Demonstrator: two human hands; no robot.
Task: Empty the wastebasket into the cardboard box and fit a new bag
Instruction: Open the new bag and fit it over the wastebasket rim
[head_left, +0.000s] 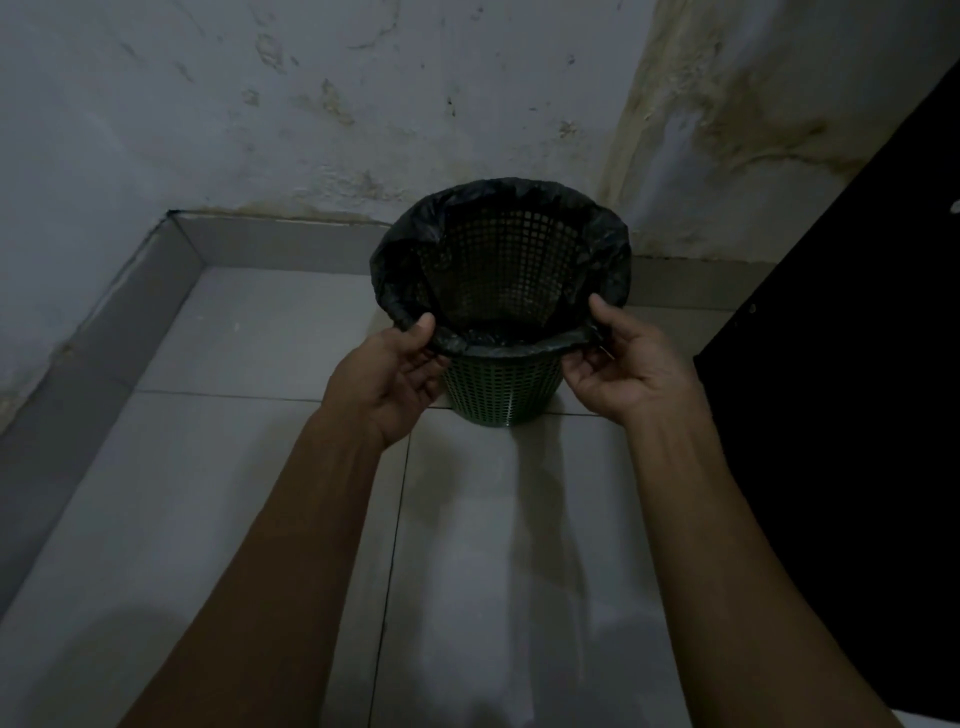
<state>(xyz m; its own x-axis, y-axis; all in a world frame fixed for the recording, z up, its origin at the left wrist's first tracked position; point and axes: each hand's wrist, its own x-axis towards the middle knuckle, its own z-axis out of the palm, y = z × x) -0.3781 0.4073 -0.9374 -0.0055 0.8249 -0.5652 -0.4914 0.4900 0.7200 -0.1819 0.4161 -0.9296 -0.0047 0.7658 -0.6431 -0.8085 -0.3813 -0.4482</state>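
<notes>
On the far left, a grey wall with stains is seen, and a low grey tiled strip runs along its foot. The pale tiled floor is spread out below it. Next, the left hand is held at the near left side of the green wastebasket. The black bag is pinched at the rim by this hand, with the thumb on top and the fingers curled under. The wastebasket is stood upright on the floor, close to the corner of the room. The bag is folded over the rim all the way round, and the holes of the basket are seen inside. The right hand is held at the near right side, and the bag edge is pinched there in the same way. On the far right, a big dark shape is seen beside the wastebasket, and what it is cannot be told.
</notes>
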